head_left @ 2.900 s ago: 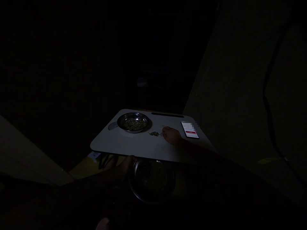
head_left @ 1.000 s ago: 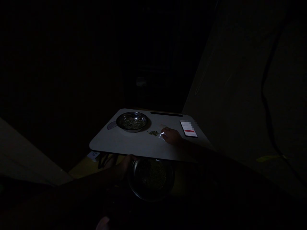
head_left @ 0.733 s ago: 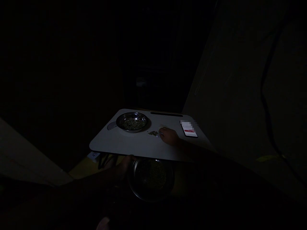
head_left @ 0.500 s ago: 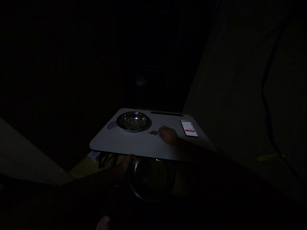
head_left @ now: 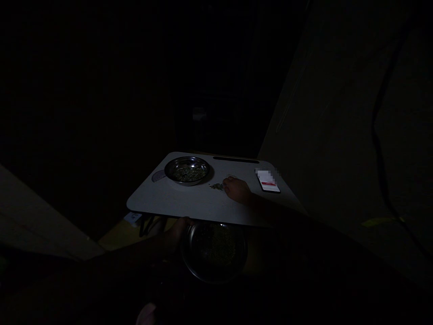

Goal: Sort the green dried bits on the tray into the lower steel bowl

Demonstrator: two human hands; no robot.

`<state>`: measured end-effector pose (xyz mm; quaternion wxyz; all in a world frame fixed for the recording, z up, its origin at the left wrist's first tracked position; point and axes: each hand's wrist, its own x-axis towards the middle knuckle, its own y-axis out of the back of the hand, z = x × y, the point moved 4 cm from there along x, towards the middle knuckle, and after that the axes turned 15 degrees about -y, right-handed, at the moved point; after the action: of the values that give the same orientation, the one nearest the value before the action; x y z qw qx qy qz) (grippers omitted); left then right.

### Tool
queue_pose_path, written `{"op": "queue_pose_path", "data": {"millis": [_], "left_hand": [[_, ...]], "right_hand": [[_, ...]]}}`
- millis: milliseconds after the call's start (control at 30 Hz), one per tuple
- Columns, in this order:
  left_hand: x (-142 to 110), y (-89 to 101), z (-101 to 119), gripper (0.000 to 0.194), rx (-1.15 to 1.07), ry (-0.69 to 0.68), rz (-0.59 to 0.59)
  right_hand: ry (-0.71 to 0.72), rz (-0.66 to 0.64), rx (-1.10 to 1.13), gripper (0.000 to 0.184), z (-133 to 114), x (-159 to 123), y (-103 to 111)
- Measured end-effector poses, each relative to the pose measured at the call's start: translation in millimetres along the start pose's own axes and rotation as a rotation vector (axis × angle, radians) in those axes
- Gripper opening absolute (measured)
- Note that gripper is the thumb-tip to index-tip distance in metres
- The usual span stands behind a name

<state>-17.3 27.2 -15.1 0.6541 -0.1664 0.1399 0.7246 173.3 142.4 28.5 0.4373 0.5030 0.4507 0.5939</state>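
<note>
On the white rectangular tabletop with rounded corners (head_left: pixel 189 203), a small scattered heap of greenish pieces (head_left: pixel 216 186) is laid near the middle, between the shiny round metal bowl (head_left: pixel 187 182) and the right hand (head_left: pixel 237 190). The right hand is lowered to the tabletop just beside the heap, with its fingers curled inward; whether anything is pinched between them cannot be told. More greenish pieces are held in the metal bowl, which is set toward the far left corner, partly beside a purplish printed mark (head_left: pixel 158 176). A black-edged phone with a lit screen (head_left: pixel 268 182) is placed near the right edge, and a long dark slot (head_left: pixel 236 160) is seen along the far edge. Below the near edge, a wide dark-looking metal bowl (head_left: pixel 197 271) is partly covered by the tabletop, with greenish contents dimly seen inside. The left hand (head_left: pixel 178 228) is placed at the near edge, beside that bowl's rim; its grip is obscured by darkness, so its finger state cannot be told.
</note>
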Motion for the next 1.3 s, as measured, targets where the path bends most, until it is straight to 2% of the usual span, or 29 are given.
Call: {"op": "queue_pose_path", "data": {"millis": [167, 267, 400, 567, 767, 933, 1133, 1300], "left_hand": [[-3.2, 2.0, 4.4, 0.011, 0.002, -0.022, 0.055], [-5.1, -1.5, 8.4, 0.013, 0.018, -0.021, -0.016], [-1.2, -4.4, 4.2, 0.019, -0.039, 0.058, -0.077], [0.4, -5.9, 4.1, 0.020, -0.058, 0.026, -0.113], [-7.6, -5.5, 12.0, 0.014, -0.046, -0.036, -0.020], [-1.4, -6.3, 3.9, 0.016, -0.057, 0.008, -0.095], [1.5, -5.6, 2.0, 0.015, -0.054, -0.019, -0.103], [-5.7, -2.5, 3.4, 0.013, 0.023, 0.014, 0.000]], "right_hand": [[-0.021, -0.026, -0.015, 0.028, -2.5, 0.7, 1.3], [-0.019, -0.021, -0.012, 0.029, -3.5, 2.3, 0.3], [0.006, 0.002, 0.002, 0.027, -3.7, 4.8, -2.7], [0.020, 0.021, 0.001, 0.027, -6.2, 6.2, -3.1], [0.004, 0.011, -0.003, 0.030, -9.7, 6.3, -1.9], [0.013, 0.022, -0.009, 0.028, -10.2, 7.1, -3.2], [0.001, 0.016, -0.013, 0.027, -11.1, 7.8, -4.0], [-0.004, 0.022, -0.011, 0.028, -11.7, 7.9, -2.8]]}}
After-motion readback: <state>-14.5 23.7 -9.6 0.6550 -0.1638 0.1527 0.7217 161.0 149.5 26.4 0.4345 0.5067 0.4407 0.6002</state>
